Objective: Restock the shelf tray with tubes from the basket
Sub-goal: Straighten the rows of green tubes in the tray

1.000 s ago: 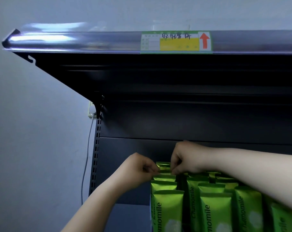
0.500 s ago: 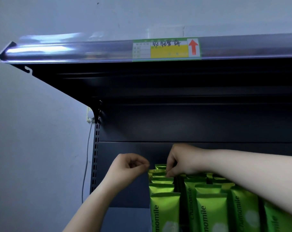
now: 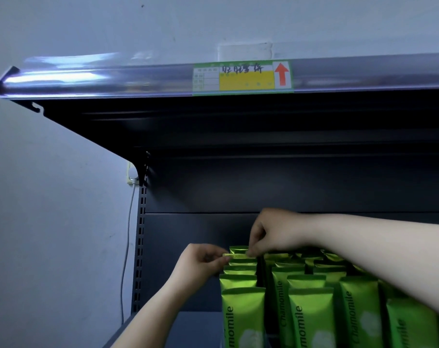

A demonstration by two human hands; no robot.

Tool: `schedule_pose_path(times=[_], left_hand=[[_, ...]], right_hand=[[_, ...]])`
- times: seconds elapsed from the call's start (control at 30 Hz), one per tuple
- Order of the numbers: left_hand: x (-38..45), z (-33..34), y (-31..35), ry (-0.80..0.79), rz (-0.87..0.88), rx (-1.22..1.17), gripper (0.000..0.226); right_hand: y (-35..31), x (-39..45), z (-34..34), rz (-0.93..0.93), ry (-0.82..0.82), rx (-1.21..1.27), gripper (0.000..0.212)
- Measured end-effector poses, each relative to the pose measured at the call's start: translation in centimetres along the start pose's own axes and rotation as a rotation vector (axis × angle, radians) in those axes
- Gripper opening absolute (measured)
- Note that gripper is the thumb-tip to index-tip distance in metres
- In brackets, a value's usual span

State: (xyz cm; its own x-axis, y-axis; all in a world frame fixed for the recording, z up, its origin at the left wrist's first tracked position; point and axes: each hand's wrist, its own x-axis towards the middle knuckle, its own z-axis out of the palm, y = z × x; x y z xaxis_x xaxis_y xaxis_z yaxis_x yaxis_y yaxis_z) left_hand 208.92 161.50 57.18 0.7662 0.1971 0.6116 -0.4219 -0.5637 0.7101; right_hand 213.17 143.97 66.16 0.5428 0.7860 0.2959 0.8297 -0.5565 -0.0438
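Though short of finished, looks well along as a restock, judging by the lower shelf alone. Overhead, across the full width: a dark upper shelf (image 3: 238,116) with a clear price rail (image 3: 112,79) and one green-and-yellow label (image 3: 242,77) bearing a red arrow. Behind and below: the grey back panel (image 3: 193,259) of the shelving, bare at the left beside the slotted upright. At lower right, packed in several front-to-back columns stepping back toward the panel: green tubes (image 3: 311,315) marked Chamomile, standing crimp end up. No tray wall or floor to be made out beneath them, and no basket anywhere in view, so cannot tell the number left to bring over. Leftmost column (image 3: 243,317) already several deep, with the work going on near its rear. There, between both hands: one tube (image 3: 239,256), only its flat top seam showing, level and sitting second from the back, just in front of the rearmost one. Left hand (image 3: 200,264) curled, thumb and forefinger pinching the left end of that seam. Right hand (image 3: 276,234) reaching in from the right over the other columns, fingers bent down and pinching the right end. Probably being seated or squared into line rather than carried. Left to do, at a guess: release this one, then fill any gaps out of sight.
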Motion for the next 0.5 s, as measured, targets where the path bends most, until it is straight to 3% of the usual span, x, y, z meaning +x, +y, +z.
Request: schedule_pose_path(times=[0.1,0.27,0.43,0.5], left_hand=[[0.1,0.2,0.2,0.041,0.009,-0.041,0.022],[0.1,0.7,0.6,0.074,0.005,-0.090,0.017],[0.4,1.4,0.2,0.025,-0.008,-0.004,0.058],[0.4,1.3,0.2,0.018,-0.013,-0.001,0.051]], right_hand=[[0.5,0.4,-0.4,0.023,0.077,-0.001,0.020],[0.5,1.0,0.5,0.019,0.073,-0.063,0.017],[0.7,0.9,1.2,0.010,0.016,-0.089,0.016],[0.7,1.0,1.4,0.014,0.020,-0.096,0.016]])
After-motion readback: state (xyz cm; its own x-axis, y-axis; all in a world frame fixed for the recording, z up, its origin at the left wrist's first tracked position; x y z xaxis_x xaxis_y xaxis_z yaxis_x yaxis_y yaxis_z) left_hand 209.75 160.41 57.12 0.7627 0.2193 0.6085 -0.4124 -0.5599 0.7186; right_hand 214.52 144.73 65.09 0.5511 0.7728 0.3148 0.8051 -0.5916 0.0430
